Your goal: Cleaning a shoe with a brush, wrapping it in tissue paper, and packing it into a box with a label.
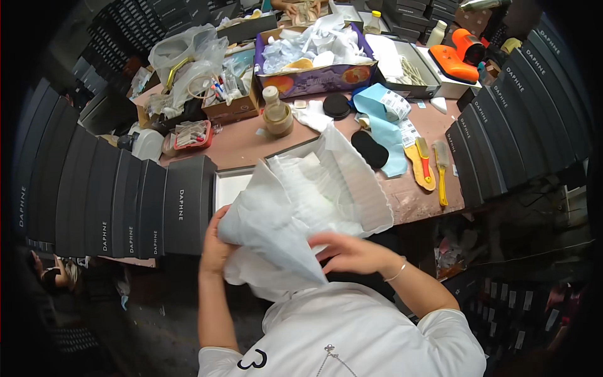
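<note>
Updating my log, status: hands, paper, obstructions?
Left hand holds white paper. Right hand at its flap, contact unclear. Paper partly hides open box.

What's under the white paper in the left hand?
Part of an open box, white inside, shows past the left side of the paper. The paper hides the rest, so I can't tell whether anything lies in the box.

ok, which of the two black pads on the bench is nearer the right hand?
The elongated pad, closer to the right hand and by the pale blue sheet; the rounder pad lies farther back, by the white cloth.
</note>
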Action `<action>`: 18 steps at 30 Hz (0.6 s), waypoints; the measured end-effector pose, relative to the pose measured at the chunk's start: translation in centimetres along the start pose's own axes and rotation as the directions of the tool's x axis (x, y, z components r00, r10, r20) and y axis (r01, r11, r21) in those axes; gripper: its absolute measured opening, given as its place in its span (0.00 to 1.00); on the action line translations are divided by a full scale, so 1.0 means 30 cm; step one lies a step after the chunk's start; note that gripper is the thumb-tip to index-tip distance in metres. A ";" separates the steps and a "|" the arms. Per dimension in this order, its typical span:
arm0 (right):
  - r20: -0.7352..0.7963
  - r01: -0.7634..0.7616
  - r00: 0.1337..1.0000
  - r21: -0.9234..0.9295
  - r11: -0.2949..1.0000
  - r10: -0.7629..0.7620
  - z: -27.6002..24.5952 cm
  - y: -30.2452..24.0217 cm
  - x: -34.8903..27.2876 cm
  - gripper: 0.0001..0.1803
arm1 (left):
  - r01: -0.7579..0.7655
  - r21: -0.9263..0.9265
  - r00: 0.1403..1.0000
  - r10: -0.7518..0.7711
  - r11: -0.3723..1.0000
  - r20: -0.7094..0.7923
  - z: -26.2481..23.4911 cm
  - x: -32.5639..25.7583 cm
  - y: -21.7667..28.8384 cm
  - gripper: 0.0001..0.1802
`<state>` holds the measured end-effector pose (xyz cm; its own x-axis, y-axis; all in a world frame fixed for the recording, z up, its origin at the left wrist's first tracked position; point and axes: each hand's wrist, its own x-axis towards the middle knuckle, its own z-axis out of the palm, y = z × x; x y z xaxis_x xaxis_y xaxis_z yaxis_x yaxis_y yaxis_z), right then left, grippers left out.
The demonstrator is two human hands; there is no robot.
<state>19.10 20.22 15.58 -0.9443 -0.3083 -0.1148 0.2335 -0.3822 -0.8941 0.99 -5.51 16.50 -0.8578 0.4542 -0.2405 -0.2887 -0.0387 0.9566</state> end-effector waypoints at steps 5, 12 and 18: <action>-0.112 0.138 0.946 -0.711 0.690 -0.305 0.039 -0.094 -0.010 0.46 | -0.086 0.256 0.990 0.055 0.963 0.128 0.094 0.125 0.038 0.41; -0.504 -0.363 0.832 -0.811 0.459 -0.233 -0.202 0.170 0.170 0.39 | 0.000 0.371 0.997 -0.027 0.929 0.069 0.601 0.254 -0.508 0.41; -0.191 -0.442 0.881 -0.662 0.606 0.434 -0.153 -0.154 -0.078 0.14 | 0.031 0.317 0.944 -0.132 0.948 0.302 0.438 0.285 -0.364 0.27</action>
<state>19.18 26.71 17.99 -0.7744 -0.2713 -0.5716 0.4053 0.4811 -0.7774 2.41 10.50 6.16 -0.6434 0.7028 -0.3034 -0.1657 0.2591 0.9515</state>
